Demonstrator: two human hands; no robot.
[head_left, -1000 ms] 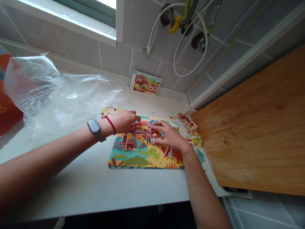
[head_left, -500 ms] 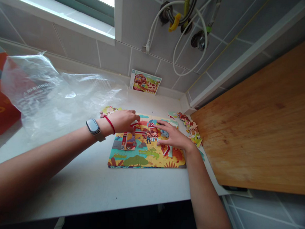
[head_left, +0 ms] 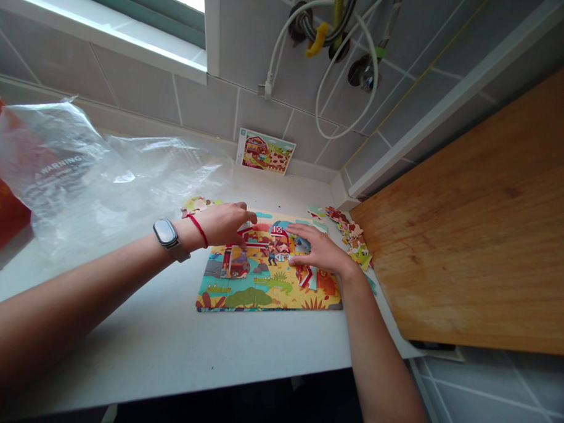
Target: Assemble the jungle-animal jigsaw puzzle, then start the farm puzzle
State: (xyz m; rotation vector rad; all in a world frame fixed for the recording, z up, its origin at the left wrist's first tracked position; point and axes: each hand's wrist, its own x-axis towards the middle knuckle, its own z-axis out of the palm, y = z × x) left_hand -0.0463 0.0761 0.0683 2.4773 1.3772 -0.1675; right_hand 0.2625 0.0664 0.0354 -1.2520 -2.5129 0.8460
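Observation:
A colourful jigsaw board [head_left: 260,297] lies flat on the white counter, printed with crocodiles, a bush and yellow ground. Loose barn-and-farmer puzzle pieces rest on top of it. My left hand [head_left: 226,224] bends over the board's upper left, thumb and forefinger either side of a red-roofed puzzle piece [head_left: 257,239]; its other fingers are partly hidden. Over the right half, my right hand [head_left: 320,248] has its fingers stretched out and thumb apart. Its fingertips touch or nearly touch the right edge of the farmer piece [head_left: 281,247]. Another red-and-white piece [head_left: 307,276] lies below its palm.
Loose puzzle pieces [head_left: 353,234] are heaped along the right by a wooden board [head_left: 476,218]; more pieces [head_left: 199,204] sit behind my left wrist. A clear plastic bag [head_left: 98,180] spreads on the left. A farm picture card [head_left: 265,152] leans on the tiled wall, below a white cable [head_left: 319,108].
The whole view has shifted slightly, so everything appears a little further left. Both hands keep nearly the same places over the board, with the right fingers slightly closer to the board.

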